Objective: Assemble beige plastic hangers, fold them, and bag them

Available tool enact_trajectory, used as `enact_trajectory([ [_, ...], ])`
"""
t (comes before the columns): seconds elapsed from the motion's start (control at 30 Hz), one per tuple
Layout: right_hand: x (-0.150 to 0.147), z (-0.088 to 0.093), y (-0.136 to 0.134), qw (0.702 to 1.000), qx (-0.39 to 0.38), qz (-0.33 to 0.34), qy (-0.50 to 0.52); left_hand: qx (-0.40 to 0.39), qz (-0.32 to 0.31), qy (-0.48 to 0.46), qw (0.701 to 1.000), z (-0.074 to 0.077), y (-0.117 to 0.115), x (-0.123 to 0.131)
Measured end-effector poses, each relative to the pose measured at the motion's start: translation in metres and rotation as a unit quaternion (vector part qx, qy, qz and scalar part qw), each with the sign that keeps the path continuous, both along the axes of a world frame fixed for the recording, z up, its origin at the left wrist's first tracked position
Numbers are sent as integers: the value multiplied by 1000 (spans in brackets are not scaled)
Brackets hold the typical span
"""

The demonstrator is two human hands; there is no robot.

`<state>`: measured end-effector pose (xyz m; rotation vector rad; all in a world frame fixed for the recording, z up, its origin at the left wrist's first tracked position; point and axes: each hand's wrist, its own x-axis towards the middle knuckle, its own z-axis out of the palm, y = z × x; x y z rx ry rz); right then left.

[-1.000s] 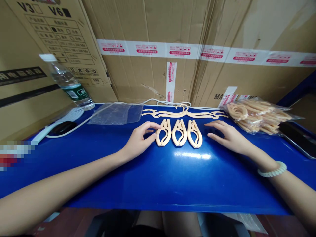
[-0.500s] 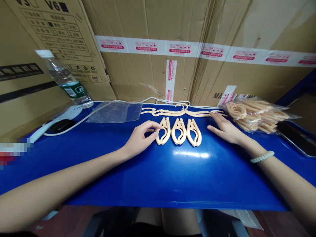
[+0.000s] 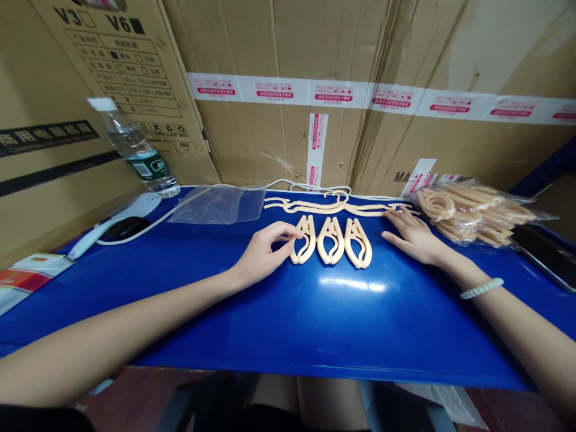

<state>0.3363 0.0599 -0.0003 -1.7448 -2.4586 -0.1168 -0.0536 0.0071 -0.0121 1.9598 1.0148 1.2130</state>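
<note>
Three folded beige hangers stand out in a row on the blue table: the left folding hanger (image 3: 307,255), the middle folding hanger (image 3: 330,258) and the right folding hanger (image 3: 360,261). Thumb and index finger of my left hand (image 3: 265,255) close lightly at the left edge of the left one, which lies flat. Behind the row, unfolded beige hangers (image 3: 315,208) overlap, hooks toward the back. My right hand (image 3: 416,239) lies open, fingers spread, its fingertips at the right end of these unfolded hangers.
Bagged beige hangers (image 3: 472,213) lie at right beside a dark phone (image 3: 546,258). An empty clear bag (image 3: 218,205), water bottle (image 3: 146,156), hairbrush (image 3: 121,219), black mouse (image 3: 128,228) and printed packet (image 3: 33,276) are at left. Cardboard boxes (image 3: 270,138) wall the back; a white cable runs along it.
The view has shifted slightly, so everything appears a little further right. Both hands keep their places relative to the hangers.
</note>
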Motion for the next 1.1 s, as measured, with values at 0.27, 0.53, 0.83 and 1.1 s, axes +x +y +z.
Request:
enact_trajectory([
  [0.27,4,3,-1,996,74,54,5,7,-7,-4,1000,-1,-1,-3],
  [0.53,10,1,2,988,104,94,70,11,-15,-3,1000,-2,-1,-4],
  [0.83,11,0,3,983,121,116,76,17,-16,-5,1000,-1,-2,-4],
  [1.1,9,-1,2,981,128,116,83,18,-19,-5,1000,-2,-1,-4],
])
